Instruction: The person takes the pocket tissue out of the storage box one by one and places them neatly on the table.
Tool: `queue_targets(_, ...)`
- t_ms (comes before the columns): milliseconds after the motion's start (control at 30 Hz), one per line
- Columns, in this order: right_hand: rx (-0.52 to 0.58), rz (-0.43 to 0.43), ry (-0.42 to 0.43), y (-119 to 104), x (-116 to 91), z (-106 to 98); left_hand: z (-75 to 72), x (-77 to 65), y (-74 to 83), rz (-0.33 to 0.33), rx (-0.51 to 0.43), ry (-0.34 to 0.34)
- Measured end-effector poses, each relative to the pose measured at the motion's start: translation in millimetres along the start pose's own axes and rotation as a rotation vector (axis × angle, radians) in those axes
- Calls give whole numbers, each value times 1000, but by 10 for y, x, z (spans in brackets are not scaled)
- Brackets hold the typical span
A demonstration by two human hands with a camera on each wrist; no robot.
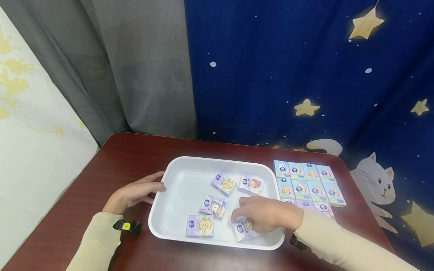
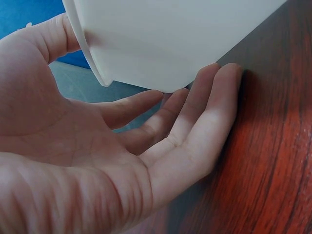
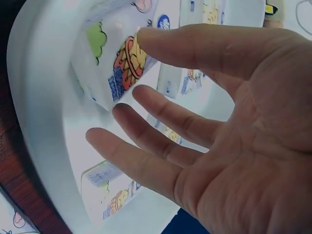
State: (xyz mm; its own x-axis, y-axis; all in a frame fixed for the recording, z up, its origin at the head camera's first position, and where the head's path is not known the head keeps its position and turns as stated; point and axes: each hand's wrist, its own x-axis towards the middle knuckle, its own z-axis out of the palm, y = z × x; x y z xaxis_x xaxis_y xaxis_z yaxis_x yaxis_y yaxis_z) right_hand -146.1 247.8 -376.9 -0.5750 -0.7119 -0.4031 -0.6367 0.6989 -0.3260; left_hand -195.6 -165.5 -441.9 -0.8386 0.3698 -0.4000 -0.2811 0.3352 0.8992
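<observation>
A white tray point(image 1: 183, 188) stands on the table with several small tissue packs in it, printed with cartoon animals. My left hand point(image 1: 142, 190) holds the tray's left end. In the left wrist view its thumb lies at the rim and its bent fingers point(image 2: 195, 131) reach under the side wall. Over the tray's front right part is my right hand point(image 1: 262, 212), above a purple-white tissue pack point(image 1: 242, 229). The right wrist view shows the thumb across this pack point(image 3: 109, 63), with three fingers spread apart. The index finger is mostly hidden, so a grip on the pack is not visible.
Right of the tray, blue tissue packs point(image 1: 301, 188) lie in neat rows, with purple packs point(image 1: 323, 207) in front, partly behind the right forearm. Other tissue packs in the tray include one at front left point(image 1: 200, 226). Curtains hang behind the dark red table point(image 1: 135, 150).
</observation>
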Motion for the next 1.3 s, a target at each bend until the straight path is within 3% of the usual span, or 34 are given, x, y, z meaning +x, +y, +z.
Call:
queue_targets(233,9,81,-51,-50,62,64,4,10,5,2,1,-1)
queue_targets(567,-95,60,-55,-92,103,125,10,12,5,2,2,-3)
queue_targets(733,-76,54,-55,-79,86,98,7,12,5,2,0,-3)
queue_targets(1100,-15,-102,-40,34,-6,-9,-6,12,-18,-4,7,3)
queue_targets(1300,76,-114,-24,116,-91,-87,-8,-1,-26,-8,6,4)
